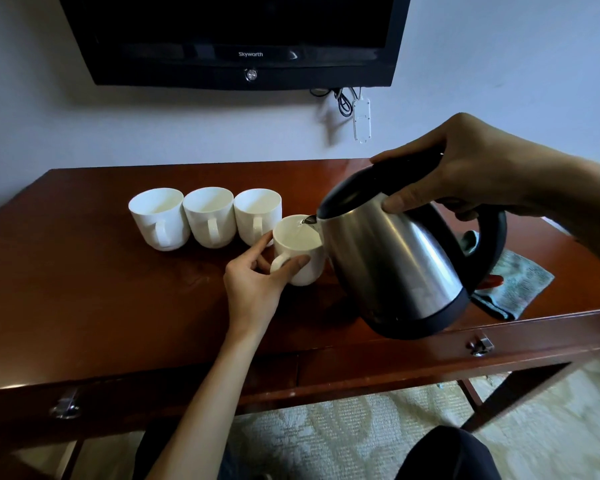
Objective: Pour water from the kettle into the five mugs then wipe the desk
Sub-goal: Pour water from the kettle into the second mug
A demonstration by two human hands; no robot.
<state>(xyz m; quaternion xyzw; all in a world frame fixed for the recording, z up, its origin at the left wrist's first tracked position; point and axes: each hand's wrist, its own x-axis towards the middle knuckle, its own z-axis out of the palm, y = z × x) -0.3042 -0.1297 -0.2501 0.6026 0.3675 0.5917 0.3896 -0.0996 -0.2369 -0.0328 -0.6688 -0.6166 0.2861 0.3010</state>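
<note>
Now the right hand (465, 174) grips the tilted kettle (392, 258), its spout over the mug (300, 252) that the left hand (257, 282) pinches; water seemingly pours.

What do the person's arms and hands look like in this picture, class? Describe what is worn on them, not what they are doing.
Both arms are bare as far as the picture shows: no sleeves, gloves or watch in view. The left hand shows no ring or bracelet, with short, plain nails. The right hand likewise shows no jewellery, and its forearm runs off the picture's right edge uncovered.
</note>
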